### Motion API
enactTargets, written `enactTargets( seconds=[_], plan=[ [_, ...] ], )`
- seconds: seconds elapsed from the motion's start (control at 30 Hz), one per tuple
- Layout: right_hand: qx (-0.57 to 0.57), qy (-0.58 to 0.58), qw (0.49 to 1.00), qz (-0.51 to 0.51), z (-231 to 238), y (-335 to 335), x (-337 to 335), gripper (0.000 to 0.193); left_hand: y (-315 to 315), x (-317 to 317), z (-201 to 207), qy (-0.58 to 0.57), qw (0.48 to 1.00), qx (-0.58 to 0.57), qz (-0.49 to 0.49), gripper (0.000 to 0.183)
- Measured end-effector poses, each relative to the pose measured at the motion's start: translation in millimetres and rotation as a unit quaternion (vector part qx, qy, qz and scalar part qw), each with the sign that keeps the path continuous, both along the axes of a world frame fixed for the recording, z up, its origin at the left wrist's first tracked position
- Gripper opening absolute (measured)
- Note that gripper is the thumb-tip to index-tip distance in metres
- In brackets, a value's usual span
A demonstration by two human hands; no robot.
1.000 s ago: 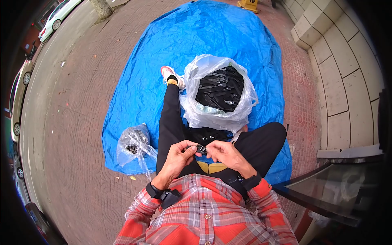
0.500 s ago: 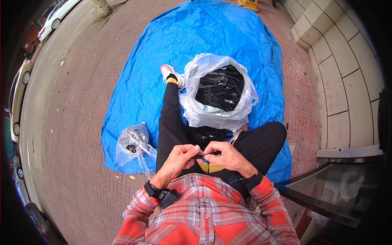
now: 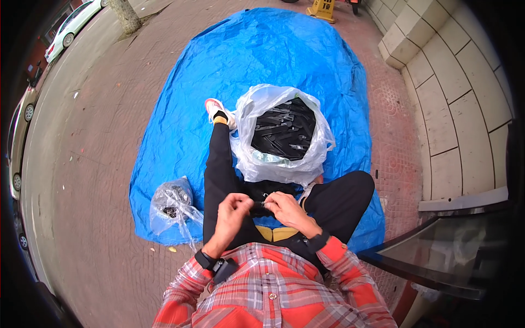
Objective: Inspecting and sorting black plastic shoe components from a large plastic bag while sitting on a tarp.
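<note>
I sit on a blue tarp [image 3: 273,60] with my legs spread. My left hand [image 3: 232,210] and my right hand [image 3: 284,208] meet over my lap and pinch a small black part [image 3: 260,204] between their fingertips. Just beyond them, between my legs, stands a big clear plastic bag [image 3: 281,136] full of black strip-like parts. A smaller clear bag [image 3: 172,202] holding a few dark pieces lies on the tarp's edge, left of my left thigh.
Brick pavement surrounds the tarp. A stone wall [image 3: 454,109] rises on the right, with a dark glass ledge [image 3: 437,251] close to my right knee. Parked cars [image 3: 71,24] line the road at far left. A yellow sign [image 3: 322,8] stands at the top.
Both hands have lifted slightly and drawn a bit apart while still working the small black part. The bags have not moved.
</note>
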State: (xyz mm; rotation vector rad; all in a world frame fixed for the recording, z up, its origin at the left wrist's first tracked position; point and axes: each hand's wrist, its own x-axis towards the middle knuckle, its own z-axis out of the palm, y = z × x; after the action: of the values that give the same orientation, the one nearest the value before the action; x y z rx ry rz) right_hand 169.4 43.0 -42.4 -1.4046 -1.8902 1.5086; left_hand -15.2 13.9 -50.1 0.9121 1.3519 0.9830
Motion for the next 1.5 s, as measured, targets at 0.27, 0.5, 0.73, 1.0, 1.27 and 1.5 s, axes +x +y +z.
enactTargets(
  seconds=[0.27, 0.5, 0.73, 1.0, 1.27, 1.5],
  plan=[
    [0.372, -0.126, 0.915, -0.094, 9.3, 94.1, 25.4, 0.014, 0.6, -39.2, -9.3, -0.264, 0.951, -0.162, 0.016, 0.018],
    [0.272, -0.343, 0.897, 0.067, -53.0, 139.1, 37.8, 0.006, -2.7, -36.7, -6.7, -0.375, 0.912, -0.159, -0.041, 0.024],
    [0.348, -0.177, 0.915, -0.102, -20.6, 139.1, 44.2, 0.004, 0.4, -32.4, 4.7, -0.315, 0.934, -0.167, -0.031, 0.022],
    [0.377, -0.229, 0.883, -0.160, -18.5, 134.0, 63.4, 0.007, 4.9, -18.7, 10.3, -0.325, 0.934, -0.143, -0.032, 0.016],
    [0.046, 0.137, 0.963, -0.226, -17.8, 132.4, 48.2, 0.016, 6.0, -14.7, 18.4, -0.336, 0.934, -0.120, 0.001, 0.023],
    [0.230, -0.028, 0.961, -0.149, -47.8, 134.8, 12.4, 0.020, 1.6, -16.7, 23.8, -0.334, 0.934, -0.126, 0.008, 0.020]
  ],
)
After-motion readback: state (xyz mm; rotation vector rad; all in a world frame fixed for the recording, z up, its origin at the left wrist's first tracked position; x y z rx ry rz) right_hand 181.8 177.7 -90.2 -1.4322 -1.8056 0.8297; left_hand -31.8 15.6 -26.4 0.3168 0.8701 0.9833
